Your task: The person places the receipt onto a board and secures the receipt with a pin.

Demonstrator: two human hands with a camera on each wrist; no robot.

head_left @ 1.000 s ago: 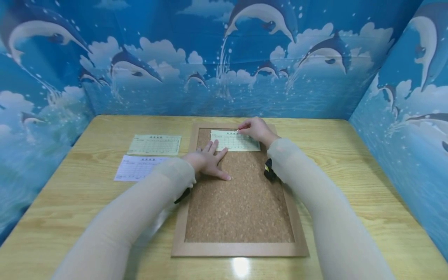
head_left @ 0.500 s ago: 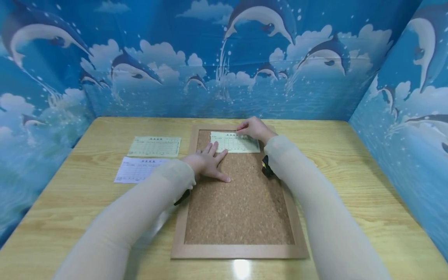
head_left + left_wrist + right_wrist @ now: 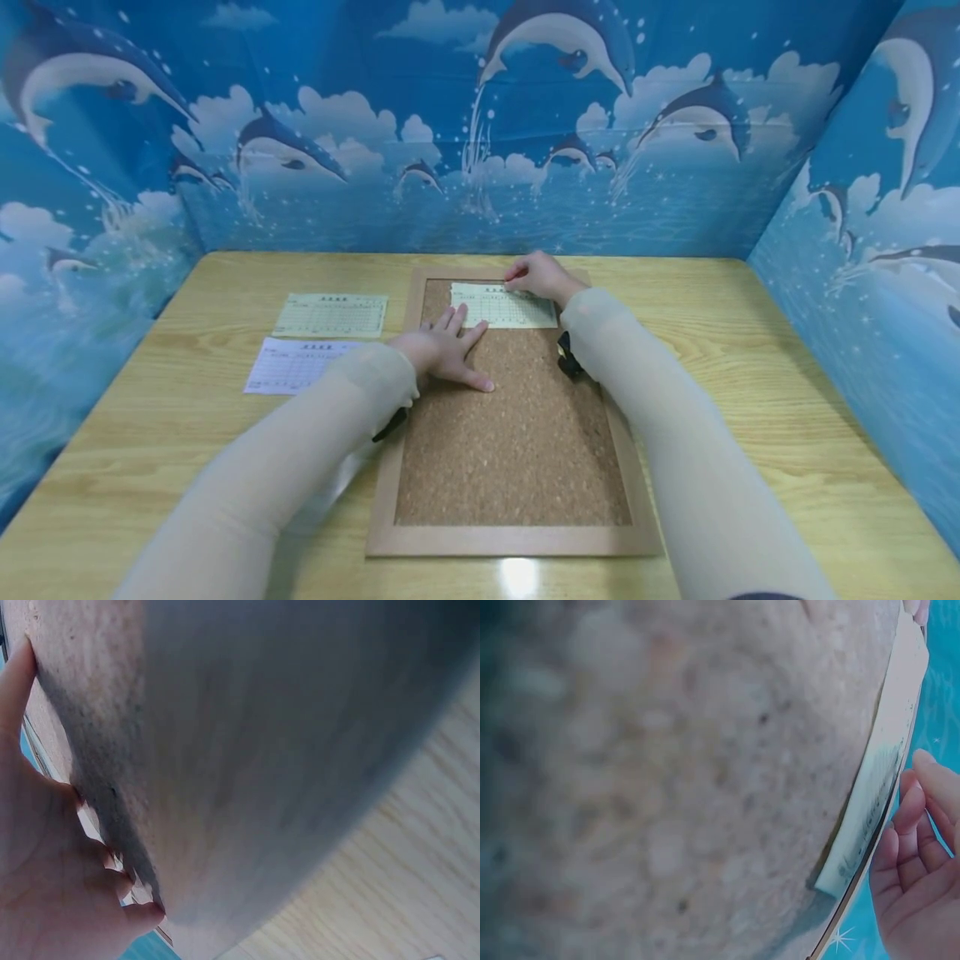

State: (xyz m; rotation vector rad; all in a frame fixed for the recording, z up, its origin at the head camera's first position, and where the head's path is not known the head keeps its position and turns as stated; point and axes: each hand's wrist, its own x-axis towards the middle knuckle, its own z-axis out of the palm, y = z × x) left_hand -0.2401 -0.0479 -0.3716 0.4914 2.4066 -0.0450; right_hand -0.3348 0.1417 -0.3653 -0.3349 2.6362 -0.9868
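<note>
A green printed paper slip [image 3: 517, 310] lies near the far end of a framed cork board [image 3: 510, 450]. My left hand [image 3: 447, 348] rests on the board with its fingers spread, the fingertips on the slip's lower left part. At the middle of the slip's top edge, my right hand [image 3: 546, 277] pinches a small pin-like thing between thumb and fingertips; the fingers hide most of it. In the right wrist view, the thumb and index finger of the right hand [image 3: 922, 862] come together over the slip [image 3: 866, 802].
Left of the board lie another green slip [image 3: 332, 317] and a white-lilac slip [image 3: 292, 364], the latter partly covered by the left sleeve. The wooden table [image 3: 765, 358] ends at a blue dolphin-print curtain [image 3: 480, 200] behind and at both sides.
My right hand has shifted very slightly left and stays at the slip's top edge. The left hand, the slips and the board hold their places.
</note>
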